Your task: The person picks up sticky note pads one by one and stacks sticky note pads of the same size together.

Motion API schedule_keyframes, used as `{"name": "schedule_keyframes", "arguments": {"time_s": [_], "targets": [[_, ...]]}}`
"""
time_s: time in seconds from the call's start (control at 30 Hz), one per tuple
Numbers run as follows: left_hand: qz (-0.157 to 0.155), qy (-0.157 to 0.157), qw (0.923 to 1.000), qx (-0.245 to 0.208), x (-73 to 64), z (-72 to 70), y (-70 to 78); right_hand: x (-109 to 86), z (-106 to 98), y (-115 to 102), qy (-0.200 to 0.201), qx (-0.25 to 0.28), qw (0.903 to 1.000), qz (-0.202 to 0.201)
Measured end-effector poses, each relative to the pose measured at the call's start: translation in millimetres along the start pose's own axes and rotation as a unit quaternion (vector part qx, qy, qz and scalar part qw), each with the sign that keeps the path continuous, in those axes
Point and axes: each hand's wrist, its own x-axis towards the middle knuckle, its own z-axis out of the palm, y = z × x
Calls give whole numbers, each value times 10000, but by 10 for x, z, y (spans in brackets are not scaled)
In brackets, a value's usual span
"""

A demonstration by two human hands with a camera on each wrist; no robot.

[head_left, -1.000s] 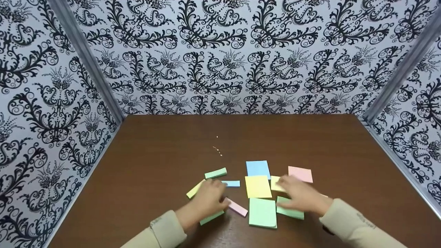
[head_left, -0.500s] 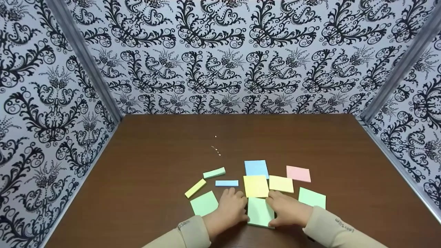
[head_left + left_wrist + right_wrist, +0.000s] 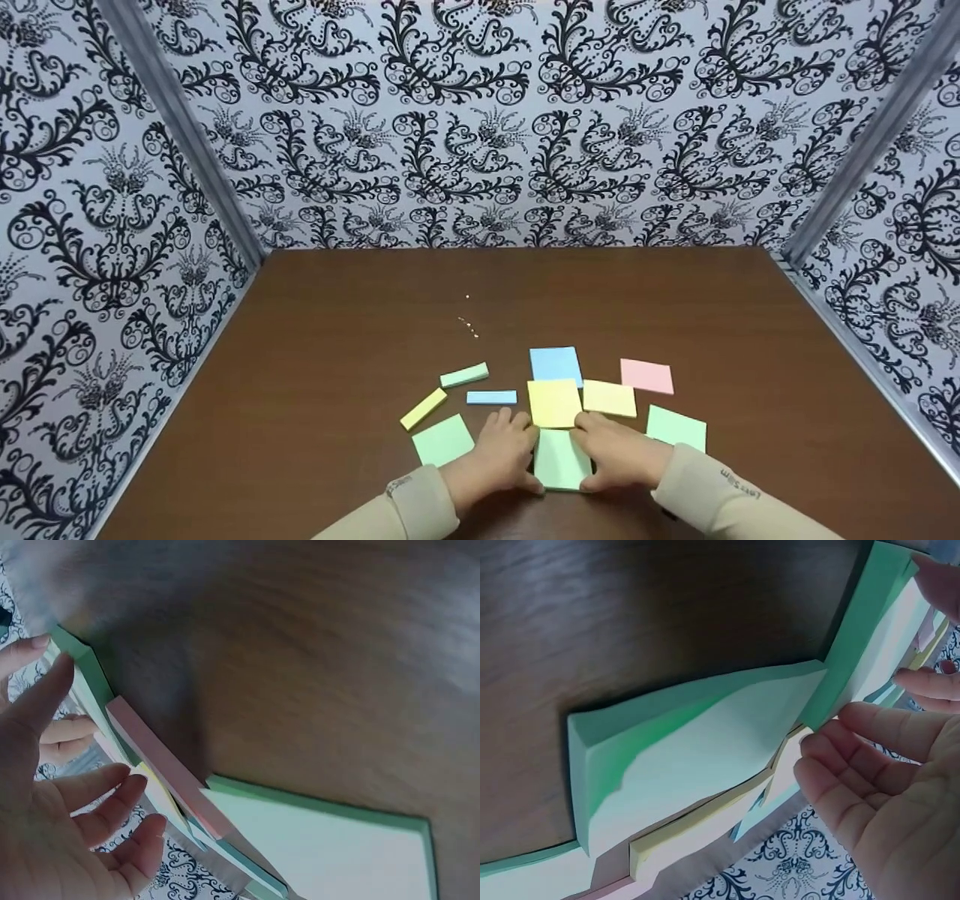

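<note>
The left hand (image 3: pixel 501 454) and right hand (image 3: pixel 622 454) hold the central green pad (image 3: pixel 562 463) from opposite sides on the tabletop (image 3: pixel 360 322), thumbs at its near corners and curved fingers toward its far corners; whether any fingertips also touch the yellow pad (image 3: pixel 555 403) directly beyond cannot be confirmed. A blue pad (image 3: pixel 556 365) lies behind the yellow pad, with a pink pad (image 3: pixel 646 376) to the right. The left wrist view shows a pink strip (image 3: pixel 169 765) beside the left hand.
</note>
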Motion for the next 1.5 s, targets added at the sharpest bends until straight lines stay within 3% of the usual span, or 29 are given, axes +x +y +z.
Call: {"name": "schedule_keyframes", "arguments": {"time_s": [0.3,0.43,0.63,0.8,1.07,1.5], "targets": [[50,-274,9995,-147,9,48,-69,79,22,-31,-166,-124,9998,43],[90,-382,9982,-443,16,66,-107,94,2,-61,-221,-251,9994,-11],[132,-306,9969,-708,28,67,-174,108,-40,-70,-70,-310,9992,-234],[221,-175,9981,-547,39,62,-191,126,-62,-38,-110,-277,9993,-203],[303,-336,9977,-502,79,83,-205,111,-42,14,-161,-376,9987,-293],[347,-304,9988,-159,108,64,-164,76,-24,41,-81,-334,9991,-262]]}}
